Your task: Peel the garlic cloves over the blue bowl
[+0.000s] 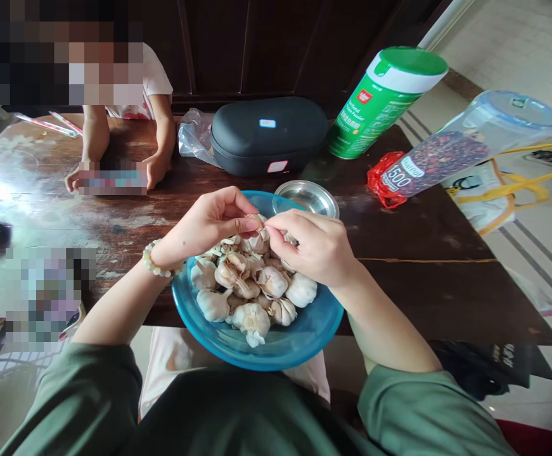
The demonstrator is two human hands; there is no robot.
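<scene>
A blue plastic bowl (256, 358) holds several whole garlic bulbs (272, 282) and some loose papery skin. Above its far side, my left hand (211, 221) pinches a small garlic clove (259, 220) between thumb and fingers. From the other side, my right hand (316, 244) closes its thumb and fingertips on the same clove, the two hands' fingertips meeting there. The fingers partly cover the clove. Just behind my right hand stands a shallow metal bowl (308, 195), its near part hidden by the hand and the blue bowl's rim.
Across the dark wooden table (413, 285), a person (156, 82) holds a blurred flat object. Along the back are a black zip case (269, 136), a clear plastic bag (194, 136) and a green canister (385, 104). A tall clear container (466, 142) stands near the right edge beside a red bag (385, 180).
</scene>
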